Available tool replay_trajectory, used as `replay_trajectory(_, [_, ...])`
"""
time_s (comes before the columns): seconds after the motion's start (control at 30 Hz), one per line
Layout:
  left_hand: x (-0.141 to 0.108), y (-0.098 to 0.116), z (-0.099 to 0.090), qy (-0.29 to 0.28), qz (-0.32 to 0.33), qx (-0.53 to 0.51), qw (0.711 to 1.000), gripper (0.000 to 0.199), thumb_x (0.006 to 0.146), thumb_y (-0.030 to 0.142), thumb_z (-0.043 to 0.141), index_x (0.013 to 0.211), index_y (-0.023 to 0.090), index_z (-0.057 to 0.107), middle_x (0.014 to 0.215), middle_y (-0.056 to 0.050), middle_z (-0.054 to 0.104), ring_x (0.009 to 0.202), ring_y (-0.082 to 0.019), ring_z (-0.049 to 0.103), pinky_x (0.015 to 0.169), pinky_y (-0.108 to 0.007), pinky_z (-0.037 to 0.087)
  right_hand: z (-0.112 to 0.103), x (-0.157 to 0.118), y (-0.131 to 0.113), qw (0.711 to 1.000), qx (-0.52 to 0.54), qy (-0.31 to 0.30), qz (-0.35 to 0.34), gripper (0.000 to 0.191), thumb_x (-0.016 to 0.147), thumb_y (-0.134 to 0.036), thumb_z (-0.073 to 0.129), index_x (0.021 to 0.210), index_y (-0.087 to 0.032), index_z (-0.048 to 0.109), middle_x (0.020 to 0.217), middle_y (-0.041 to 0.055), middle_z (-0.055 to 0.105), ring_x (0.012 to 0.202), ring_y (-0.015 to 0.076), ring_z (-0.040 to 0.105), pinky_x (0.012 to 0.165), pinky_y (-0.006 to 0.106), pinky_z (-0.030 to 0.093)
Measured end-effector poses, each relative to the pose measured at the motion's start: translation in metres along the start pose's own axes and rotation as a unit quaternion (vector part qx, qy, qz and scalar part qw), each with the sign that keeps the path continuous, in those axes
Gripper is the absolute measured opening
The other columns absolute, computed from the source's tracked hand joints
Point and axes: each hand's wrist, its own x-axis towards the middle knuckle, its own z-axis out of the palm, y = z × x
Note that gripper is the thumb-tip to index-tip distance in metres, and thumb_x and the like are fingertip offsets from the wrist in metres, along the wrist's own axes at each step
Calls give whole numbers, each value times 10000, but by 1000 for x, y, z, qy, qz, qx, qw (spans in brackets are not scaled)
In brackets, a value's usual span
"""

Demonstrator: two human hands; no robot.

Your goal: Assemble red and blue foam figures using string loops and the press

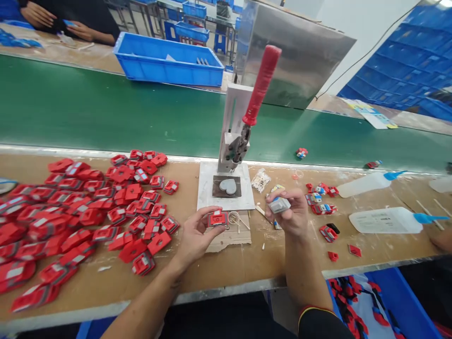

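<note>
At bench edge | left hand (193,235) pinches red-grey part (217,218) | flat

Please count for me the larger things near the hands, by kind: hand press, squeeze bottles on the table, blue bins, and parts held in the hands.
Hand press: 1
Squeeze bottles: 2, the far one and the near one
Blue bins: 2, one behind the belt, one under the table
Held parts: 2, a red part in the left hand, a grey part in the right hand
Total: 7
</note>
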Motion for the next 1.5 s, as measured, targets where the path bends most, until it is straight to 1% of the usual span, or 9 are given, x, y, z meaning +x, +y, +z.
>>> replay_trajectory(0.1, [2, 0, -3, -4, 19, -12, 1000, 506, 740, 440, 988, 1128, 177, 798, 1027, -93, 845, 859, -217, 819, 804, -317, 683, 27, -2, 10, 997, 74, -30, -3, 371, 900, -603, 829, 1138, -354, 694, 904, -19, 791, 455, 84, 633, 378, 175, 479])
replay_trajectory(0.27, [4, -2, -5, -22, 62, 5, 998, 497, 754, 459, 990, 1121, 176, 810, 1003, -88, 828, 868, -199, 790, 807, -302, 654, 42, -13, 26, 996, 77, -25, 36, 306, 900, -432, 885, 1177, -366, 774, 1022, 4, 823, 609, 104, 747, 523, 220, 628])
replay_trajectory(0.43, [4, -6, -4, -19, 124, 45, 991, 428, 808, 411, 964, 1150, 205, 809, 1049, -79, 797, 953, -195, 763, 847, -301, 628, 42, -22, 25, 995, -20, -65, 75, 398, 952, -319, 838, 1339, -313, 746, 1074, 51, 802, 715, 141, 780, 643, 293, 688])
replay_trajectory(0.6, [3, -5, -5, -25, 163, 69, 984, 383, 833, 375, 950, 1160, 239, 805, 1074, -67, 766, 988, -188, 744, 855, -299, 615, 44, -24, 19, 972, -210, -105, -23, 447, 1008, -334, 759, 1449, -318, 689, 986, 48, 776, 808, 187, 738, 721, 328, 657])
replay_trajectory(0.9, [6, 7, -12, -147, 48, 23, 988, 488, 835, 576, 904, 1148, 210, 828, 1025, -78, 739, 906, -192, 704, 823, -303, 576, 51, -18, 6, 921, -319, -192, -110, 446, 1071, -387, 637, 1496, -260, 598, 1091, 93, 795, 953, 214, 765, 810, 322, 645])
replay_trajectory(1.03, [5, 10, -12, -183, -23, 3, 983, 547, 831, 640, 880, 1138, 193, 810, 1070, -84, 750, 941, -208, 698, 850, -303, 562, 53, -18, 6, 916, -327, -201, -120, 488, 1042, -430, 664, 1495, -253, 620, 1118, 106, 815, 958, 234, 765, 829, 348, 640])
replay_trajectory(1.23, [5, 16, -11, -218, -101, -32, 970, 606, 857, 711, 816, 1140, 176, 786, 981, -79, 750, 820, -187, 693, 705, -263, 556, 52, -16, 6, 921, -308, -210, -117, 520, 956, -472, 774, 1437, -295, 687, 1063, 86, 821, 926, 253, 755, 799, 378, 640])
replay_trajectory(1.37, [7, 21, -13, -231, -134, -22, 963, 599, 866, 699, 816, 1154, 177, 759, 946, -70, 750, 762, -167, 677, 658, -252, 554, 58, -19, 8, 920, -322, -191, -120, 416, 897, -441, 864, 1255, -276, 732, 990, 69, 812, 869, 246, 746, 757, 384, 628])
replay_trajectory(1.5, [3, 23, -8, -147, -113, -61, 981, 610, 862, 702, 823, 1179, 220, 625, 922, -34, 744, 701, -127, 649, 630, -220, 525, 69, -26, 16, 915, -358, -80, -168, 360, 826, -391, 946, 1051, -264, 695, 816, 18, 737, 704, 200, 680, 621, 329, 560])
